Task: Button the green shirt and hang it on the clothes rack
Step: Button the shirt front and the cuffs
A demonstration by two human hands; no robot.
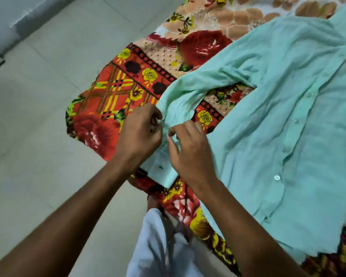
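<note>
Floor: pale tiles are seen along the left side, with a darker ledge in the upper left corner.
Writing: no brand, label or readable text can be made out on any surface.
Blanket: a floral cover in red, orange and yellow is spread from the middle to the right edge, with one corner hanging down toward the floor.
Left hand: it is reached in from the lower left on a bare forearm, knuckles up and fingers curled, and the sleeve end is pinched at its fingertips.
Sleeve cuff: it is held between the two hands, with a small dark mark seen on the cloth below them. Whether the cuff button is fastened cannot be told.
Right hand: it is brought in from the lower right, wrist bent, with thumb and forefinger curled and pinched on the cuff fabric just beside the left hand.
Trousers: pale cloth on the person's leg is seen at the bottom centre, against the blanket's edge.
Green shirt: it is laid flat and creased on the blanket at the right, front side up, its sleeve stretched leftward to the hands.
Buttons: pale buttons are seen down the placket, which appears closed.
</note>
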